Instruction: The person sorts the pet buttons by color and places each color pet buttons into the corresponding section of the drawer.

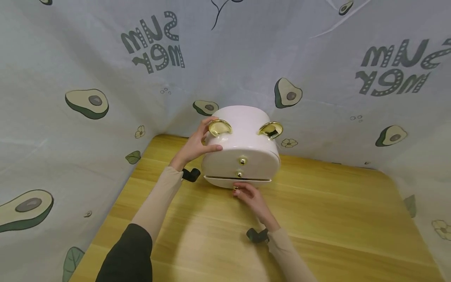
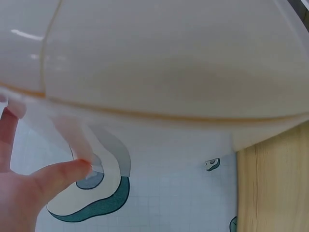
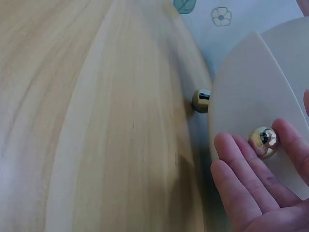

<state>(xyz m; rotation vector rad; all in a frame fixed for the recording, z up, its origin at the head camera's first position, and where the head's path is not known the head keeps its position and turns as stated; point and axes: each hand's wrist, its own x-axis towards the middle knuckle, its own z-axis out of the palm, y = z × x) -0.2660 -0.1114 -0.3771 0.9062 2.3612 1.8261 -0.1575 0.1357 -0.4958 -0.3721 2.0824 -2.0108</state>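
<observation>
A glossy white rounded drawer box (image 1: 246,133) with two gold ears (image 1: 220,128) stands on the wooden table. On its front are two gold knobs (image 1: 242,161) above a bottom drawer (image 1: 218,182), whose upper edge shows a dark gap. My left hand (image 1: 193,145) rests on the box's left side, thumb along the front edge and fingers up by the left ear. In the left wrist view that thumb lies against the white surface. My right hand (image 1: 254,199) pinches the bottom drawer's gold knob (image 3: 263,141) between thumb and fingers.
The wooden table (image 1: 334,203) spreads to the right and in front of the box. Close behind and to the left hangs a pale cloth (image 1: 229,55) printed with avocados. A gold ball foot (image 3: 201,100) shows under the box. Each wrist carries a black mount (image 1: 191,175).
</observation>
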